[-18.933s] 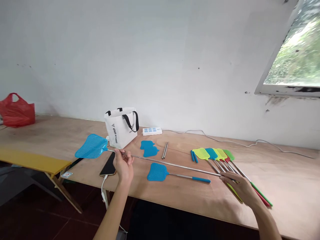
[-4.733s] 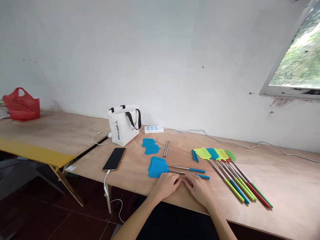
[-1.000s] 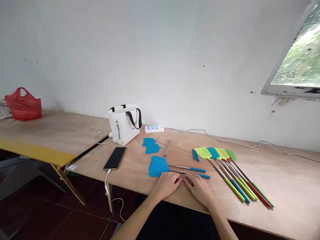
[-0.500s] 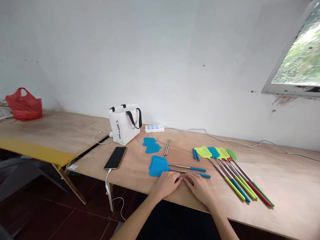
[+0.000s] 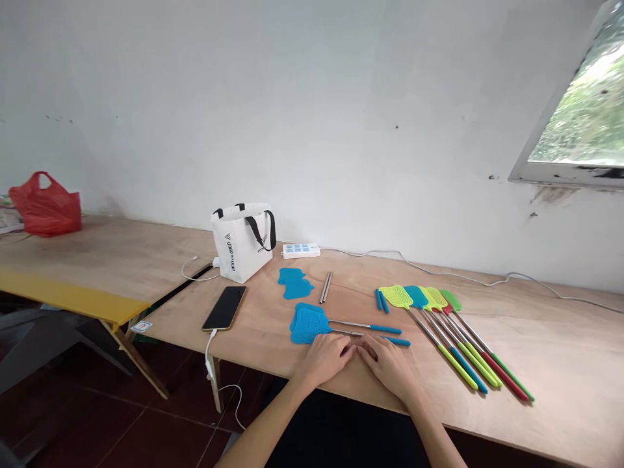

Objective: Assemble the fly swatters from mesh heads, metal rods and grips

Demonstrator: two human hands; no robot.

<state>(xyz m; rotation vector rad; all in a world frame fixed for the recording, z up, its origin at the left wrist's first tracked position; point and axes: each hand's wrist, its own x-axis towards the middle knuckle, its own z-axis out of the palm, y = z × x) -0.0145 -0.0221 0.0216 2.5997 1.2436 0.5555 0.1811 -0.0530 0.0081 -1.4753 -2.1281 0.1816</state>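
My left hand [image 5: 327,354] rests at the table's front edge, its fingers loosely curled and nothing visible in it. Beside it lies my right hand [image 5: 383,357], curled the same way, with the fingertips of both close together. Just beyond my hands lie two blue fly swatters, the front one with a mesh head [image 5: 311,325] and a partly covered rod, the rear one with a blue handle [image 5: 386,329]. Farther back are loose blue swatter heads [image 5: 297,288], two metal tubes [image 5: 326,287] and short blue grips [image 5: 382,300].
Several coloured fly swatters [image 5: 468,348] lie fanned out at right. To the left are a phone [image 5: 225,308] on a white cable and a white bag [image 5: 241,250]. A power strip [image 5: 301,250] sits by the wall. A red bag [image 5: 49,208] stands far left.
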